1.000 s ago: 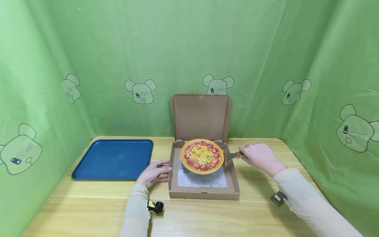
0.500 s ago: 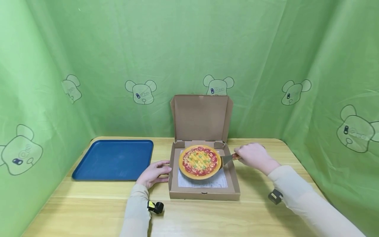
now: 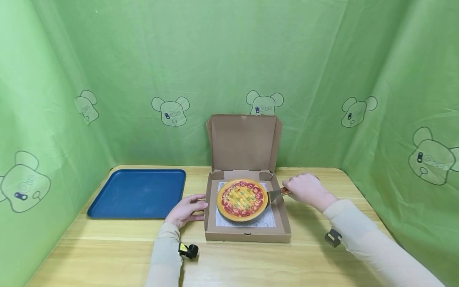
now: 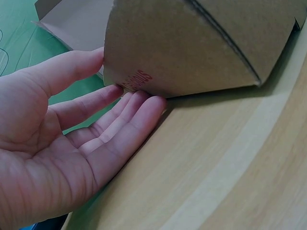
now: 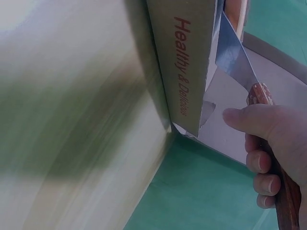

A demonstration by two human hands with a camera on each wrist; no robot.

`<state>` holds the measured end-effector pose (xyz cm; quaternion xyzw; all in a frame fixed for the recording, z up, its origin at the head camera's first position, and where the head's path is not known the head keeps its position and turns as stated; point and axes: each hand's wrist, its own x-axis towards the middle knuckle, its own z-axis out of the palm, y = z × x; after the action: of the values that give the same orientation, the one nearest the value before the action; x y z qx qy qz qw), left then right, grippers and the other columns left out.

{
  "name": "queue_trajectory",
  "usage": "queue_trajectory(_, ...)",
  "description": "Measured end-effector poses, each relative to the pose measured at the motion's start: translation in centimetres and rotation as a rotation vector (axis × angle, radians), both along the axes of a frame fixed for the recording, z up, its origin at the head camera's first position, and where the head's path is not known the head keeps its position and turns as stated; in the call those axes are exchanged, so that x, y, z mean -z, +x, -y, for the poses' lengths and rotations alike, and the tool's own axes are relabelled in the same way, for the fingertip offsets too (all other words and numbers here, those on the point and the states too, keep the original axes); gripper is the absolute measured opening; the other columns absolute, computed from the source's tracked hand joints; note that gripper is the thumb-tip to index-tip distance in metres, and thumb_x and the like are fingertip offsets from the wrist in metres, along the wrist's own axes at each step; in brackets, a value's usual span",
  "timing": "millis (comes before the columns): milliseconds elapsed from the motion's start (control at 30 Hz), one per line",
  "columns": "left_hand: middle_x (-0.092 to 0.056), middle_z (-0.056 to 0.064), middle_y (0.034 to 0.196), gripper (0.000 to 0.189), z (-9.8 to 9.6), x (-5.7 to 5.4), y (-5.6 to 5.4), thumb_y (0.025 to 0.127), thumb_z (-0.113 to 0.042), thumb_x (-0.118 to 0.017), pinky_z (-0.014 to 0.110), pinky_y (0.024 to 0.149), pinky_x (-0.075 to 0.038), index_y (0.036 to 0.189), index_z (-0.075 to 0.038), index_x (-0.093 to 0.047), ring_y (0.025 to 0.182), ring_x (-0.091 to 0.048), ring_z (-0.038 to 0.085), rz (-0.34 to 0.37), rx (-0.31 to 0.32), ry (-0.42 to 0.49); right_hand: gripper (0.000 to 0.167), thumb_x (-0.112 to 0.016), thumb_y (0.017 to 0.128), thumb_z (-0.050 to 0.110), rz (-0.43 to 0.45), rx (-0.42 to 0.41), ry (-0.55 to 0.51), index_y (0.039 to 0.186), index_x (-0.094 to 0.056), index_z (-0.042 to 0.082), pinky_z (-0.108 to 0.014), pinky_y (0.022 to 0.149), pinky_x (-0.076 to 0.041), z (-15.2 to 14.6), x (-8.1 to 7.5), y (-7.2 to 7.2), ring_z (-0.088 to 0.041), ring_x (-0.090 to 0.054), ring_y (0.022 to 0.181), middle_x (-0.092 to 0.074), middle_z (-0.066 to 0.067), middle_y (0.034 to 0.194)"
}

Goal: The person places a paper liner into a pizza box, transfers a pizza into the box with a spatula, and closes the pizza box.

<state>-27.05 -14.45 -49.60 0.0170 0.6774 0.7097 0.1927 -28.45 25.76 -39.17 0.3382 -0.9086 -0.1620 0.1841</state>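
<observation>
My right hand [image 3: 306, 190] grips the brown wooden handle of a pizza server [image 5: 237, 55], whose metal blade reaches over the box's right wall. The blade passes under the edge of a round pizza [image 3: 242, 200] with a yellow crust. That pizza sits low within the open cardboard pizza box [image 3: 247, 236], above a printed paper sheet [image 3: 267, 220]. At the box's left wall rests my left hand [image 3: 187, 210], its fingers extended and the fingertips touching the cardboard, as the left wrist view shows. The blade's tip is hidden beneath the pizza.
A blue tray [image 3: 138, 193] lies on the left of the wooden table [image 3: 244, 263]. The box lid [image 3: 245, 143] stands upright at the back. Green cloth [image 3: 215, 59] with bear-like drawings encloses the table behind and at both sides.
The pizza has come down and toward the near side of the box on the server. My right hand has shifted slightly left and down; my left hand has stayed put.
</observation>
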Motion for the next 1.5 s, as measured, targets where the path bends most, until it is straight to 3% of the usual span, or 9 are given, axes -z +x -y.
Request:
queue_trajectory(333,-0.057,0.023,0.13,0.059,0.1,0.2,0.0,0.092,-0.016,-0.066,0.041,0.088,-0.059,0.144,-0.002,-0.042,0.099,-0.065,0.02,0.003,0.005,0.011,0.026,-0.075,0.08,0.022,0.037,0.019,0.01,0.066,-0.053,0.019,-0.03,0.044,-0.045,0.3,0.1,0.0,-0.012,-0.046,0.047,-0.055,0.004,0.056)
queue_trajectory(767,-0.058,0.022,0.13,0.059,0.0,-0.2,-0.1,0.092,-0.015,-0.066,0.041,0.089,-0.058,0.144,-0.003,-0.043,0.102,-0.064,0.019,0.01,0.0,0.012,0.026,-0.078,0.076,0.022,0.015,-0.003,0.004,0.066,-0.055,0.018,-0.03,0.042,-0.045,0.5,-0.1,-0.7,-0.012,-0.047,0.046,-0.055,0.003,0.056)
queue_trajectory(1500,-0.056,0.024,0.131,0.06,0.1,0.0,0.0,0.092,-0.014,-0.065,0.041,0.089,-0.058,0.145,-0.001,-0.04,0.102,-0.064,0.019,0.011,0.014,0.026,0.03,-0.079,0.063,0.01,-0.111,-0.092,0.102,0.052,-0.053,0.02,-0.034,0.043,-0.044,3.5,-4.4,-0.9,-0.014,-0.049,0.044,-0.06,0.002,0.053)
